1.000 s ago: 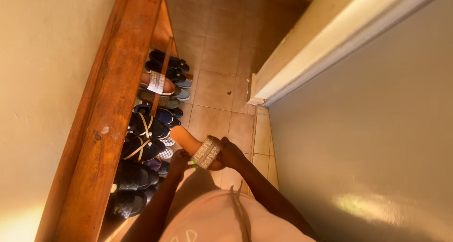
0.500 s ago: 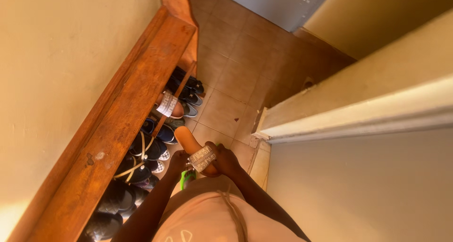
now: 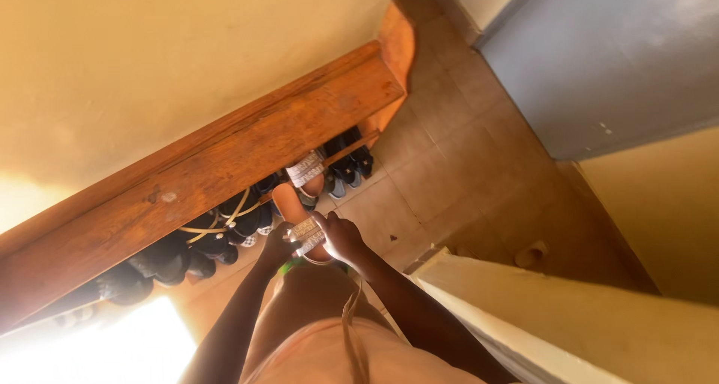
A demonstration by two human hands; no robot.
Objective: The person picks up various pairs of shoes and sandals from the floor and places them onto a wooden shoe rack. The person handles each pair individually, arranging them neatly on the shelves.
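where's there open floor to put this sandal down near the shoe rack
Bare tiled floor lies open between the wooden shoe rack and the grey door. Under the rack it is crowded with shoes. Both hands hold the sandal.

wooden shoe rack (image 3: 225,167), dark shoes (image 3: 225,227), tiled floor (image 3: 464,167)

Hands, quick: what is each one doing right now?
Left hand: closed on the near end of the tan slide sandal.
Right hand: closed on the same sandal at its pale patterned strap.
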